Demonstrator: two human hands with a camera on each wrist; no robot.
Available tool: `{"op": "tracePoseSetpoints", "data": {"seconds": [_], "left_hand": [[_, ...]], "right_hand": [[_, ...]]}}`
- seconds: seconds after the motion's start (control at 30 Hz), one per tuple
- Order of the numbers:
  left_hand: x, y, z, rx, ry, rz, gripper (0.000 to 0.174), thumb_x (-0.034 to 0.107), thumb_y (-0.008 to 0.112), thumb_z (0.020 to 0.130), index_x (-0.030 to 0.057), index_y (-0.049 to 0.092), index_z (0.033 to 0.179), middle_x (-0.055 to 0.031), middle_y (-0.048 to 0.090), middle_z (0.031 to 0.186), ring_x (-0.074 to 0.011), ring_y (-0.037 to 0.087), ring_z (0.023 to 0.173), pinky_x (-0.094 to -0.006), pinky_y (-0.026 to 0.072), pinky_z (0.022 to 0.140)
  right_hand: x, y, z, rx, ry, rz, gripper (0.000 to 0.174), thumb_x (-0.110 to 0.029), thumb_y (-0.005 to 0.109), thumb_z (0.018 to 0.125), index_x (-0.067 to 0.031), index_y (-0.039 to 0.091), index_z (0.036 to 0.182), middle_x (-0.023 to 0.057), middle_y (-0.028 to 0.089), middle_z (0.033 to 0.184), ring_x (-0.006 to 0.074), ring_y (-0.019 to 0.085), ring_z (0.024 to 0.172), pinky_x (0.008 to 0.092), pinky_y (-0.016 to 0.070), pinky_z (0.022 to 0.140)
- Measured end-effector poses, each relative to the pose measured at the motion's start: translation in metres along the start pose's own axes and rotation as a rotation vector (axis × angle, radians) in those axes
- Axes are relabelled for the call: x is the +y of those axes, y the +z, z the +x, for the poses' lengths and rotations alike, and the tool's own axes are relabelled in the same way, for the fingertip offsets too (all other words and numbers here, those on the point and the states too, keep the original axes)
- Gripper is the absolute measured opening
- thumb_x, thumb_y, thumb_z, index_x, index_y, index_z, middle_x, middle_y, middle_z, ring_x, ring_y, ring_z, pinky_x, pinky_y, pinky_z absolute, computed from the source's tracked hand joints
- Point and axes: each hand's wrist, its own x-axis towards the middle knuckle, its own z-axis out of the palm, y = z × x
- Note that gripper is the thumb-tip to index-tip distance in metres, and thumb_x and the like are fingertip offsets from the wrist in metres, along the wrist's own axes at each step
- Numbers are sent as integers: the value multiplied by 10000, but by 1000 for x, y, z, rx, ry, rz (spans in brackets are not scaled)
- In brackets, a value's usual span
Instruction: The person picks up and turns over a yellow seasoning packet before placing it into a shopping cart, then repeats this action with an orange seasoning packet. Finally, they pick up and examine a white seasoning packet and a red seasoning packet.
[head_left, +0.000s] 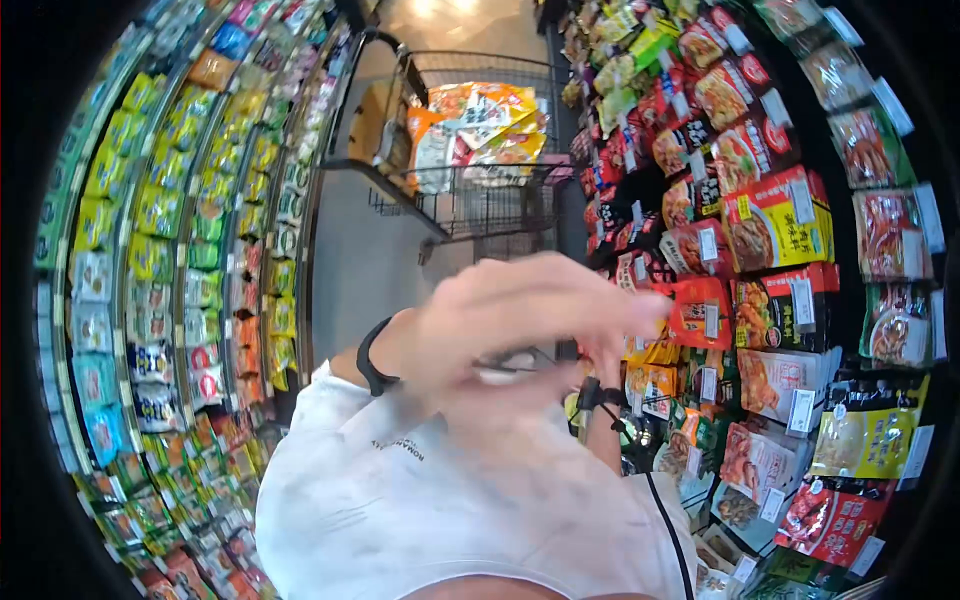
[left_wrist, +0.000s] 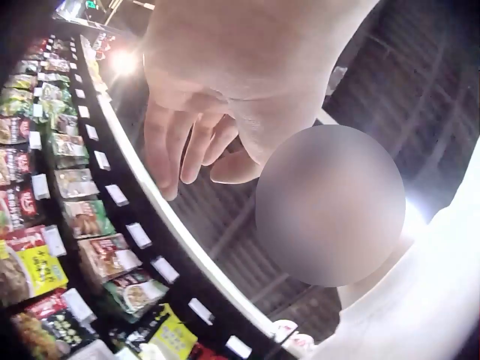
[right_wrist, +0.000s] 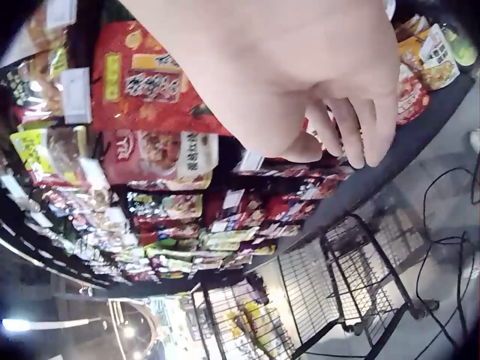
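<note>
Aisle (head_left: pixel 362 250): one cart (head_left: pixel 482 198), left hand (left_wrist: pixel 225 82), right hand (right_wrist: pixel 300 75).

Supermarket aisle, def. Wire shopping cart (head_left: pixel 490 205) w/ snack bags (head_left: pixel 490 120) stands mid-aisle; left of cart, shelves (head_left: pixel 225 200) packed w/ green packets (head_left: pixel 150 210); right of cart, hanging food pouches (head_left: pixel 770 220) w/ price tags (head_left: pixel 803 200).

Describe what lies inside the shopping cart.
Inside the shopping cart lies a pile of packets, orange, yellow and white. Whatever sits under that pile is covered.
</note>
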Motion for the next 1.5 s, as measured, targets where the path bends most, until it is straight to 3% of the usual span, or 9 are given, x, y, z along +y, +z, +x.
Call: {"op": "tracePoseSetpoints", "data": {"seconds": [0.03,0.17,0.4,0.43,0.77,0.97,1.33,1.4,1.5], "left_hand": [[5,12,-5,144,129,-77,418,7,642,856,-87,598,1261,-180,694,1026,-259,693,873,-333,572,760],[64,-50,-4,-50,117,-251,469,156,636,926,-104,570,1311,-180,679,999,-309,674,823,-337,577,710],[65,-125,-23,-98,159,-234,447,99,610,917,-104,557,1312,-189,686,1022,-289,688,847,-336,571,731],[65,-137,-25,-108,155,-226,445,91,606,916,-104,555,1313,-191,687,1025,-286,690,851,-336,571,735],[33,-234,-32,-83,8,-72,429,11,568,903,-103,535,1315,-204,697,1057,-258,710,884,-334,563,765],[-22,-304,-52,355,-603,277,362,13,495,1003,-30,515,1362,-128,682,1122,-189,662,1012,-313,513,896],[-48,-340,-74,1006,-753,624,325,167,551,1030,-16,580,1298,-118,690,1099,-183,673,978,-302,527,867],[-51,-332,-67,1052,-760,663,320,168,550,1031,-14,585,1292,-116,690,1101,-187,676,978,-303,527,865],[-56,-314,-52,1104,-756,732,302,173,543,1034,-8,595,1270,-109,690,1104,-180,675,980,-304,529,866]], "right_hand": [[-12,10,-1,-27,3,-56,318,-323,620,944,-64,630,1128,120,653,1096,210,642,1025,371,532,871],[-102,132,-101,-33,-247,-150,271,-258,574,998,-21,636,1112,77,694,974,176,672,900,287,534,816],[-120,254,-92,-238,-368,-255,288,-201,540,1028,-1,577,1233,149,685,1117,241,681,1050,338,529,956],[-123,284,-106,-240,-407,-243,277,-222,555,1031,-1,604,1191,137,703,1068,203,689,978,282,542,850],[-150,415,-151,-432,-518,-402,270,-206,520,1051,2,608,1199,125,705,1086,188,683,999,288,535,879],[-199,462,-138,-450,-519,-417,240,-193,518,1048,-14,626,1167,104,711,1065,180,686,993,285,534,877],[-246,662,-15,-886,-392,-417,239,-191,532,1032,21,609,1111,128,714,961,199,710,862,302,578,784],[-212,691,50,-961,-260,-490,266,-226,578,1004,24,613,1089,131,711,941,193,708,836,294,569,747],[-159,715,117,-951,-436,-909,400,-366,602,954,21,647,1046,169,711,864,265,714,821,366,551,693]]}}
